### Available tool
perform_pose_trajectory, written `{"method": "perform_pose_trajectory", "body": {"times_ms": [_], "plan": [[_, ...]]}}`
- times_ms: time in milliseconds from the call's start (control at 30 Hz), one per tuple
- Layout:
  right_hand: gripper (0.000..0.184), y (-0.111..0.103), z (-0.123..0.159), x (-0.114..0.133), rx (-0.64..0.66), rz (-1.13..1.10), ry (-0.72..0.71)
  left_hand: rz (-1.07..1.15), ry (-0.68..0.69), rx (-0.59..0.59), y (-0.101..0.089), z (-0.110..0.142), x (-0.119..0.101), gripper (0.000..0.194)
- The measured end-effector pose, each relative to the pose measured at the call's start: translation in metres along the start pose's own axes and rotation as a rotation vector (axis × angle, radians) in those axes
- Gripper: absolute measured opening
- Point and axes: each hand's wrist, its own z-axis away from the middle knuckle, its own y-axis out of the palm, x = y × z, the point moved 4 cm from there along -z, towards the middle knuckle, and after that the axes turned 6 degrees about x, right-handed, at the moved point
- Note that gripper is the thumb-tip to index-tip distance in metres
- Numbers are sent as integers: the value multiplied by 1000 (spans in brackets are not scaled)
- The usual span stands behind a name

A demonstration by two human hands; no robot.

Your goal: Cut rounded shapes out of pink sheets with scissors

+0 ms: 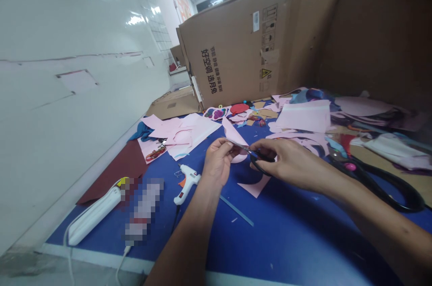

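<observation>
My left hand pinches a piece of pink paper, and part of the piece is hidden behind the fingers. My right hand is closed round the black handles of a small pair of scissors. The scissor blades point left and meet the paper close to my left fingertips. Below the scissors a curved pink offcut lies on the blue table. A white glue gun rests just left of my left wrist.
A large cardboard box stands at the back. Pink sheets lie at the left, beside maroon material. Power strips with cables are at the front left. Large black-handled shears and pink scraps lie at the right.
</observation>
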Motion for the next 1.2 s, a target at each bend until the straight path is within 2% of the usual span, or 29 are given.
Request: {"method": "perform_pose_trajectory", "body": {"times_ms": [433,667,933,1200], "plan": [[24,-1,2,0,-12,14,4,12,26,4,1,0,1,19],[31,-2,3,1,-26,43,24,11,0,17,1,1,2,22],[25,-5,2,-4,-7,-22,42,-110,-57,83,7,5,3,24],[24,-6,1,-4,48,-28,57,-181,-91,76,5,5,5,28]]}}
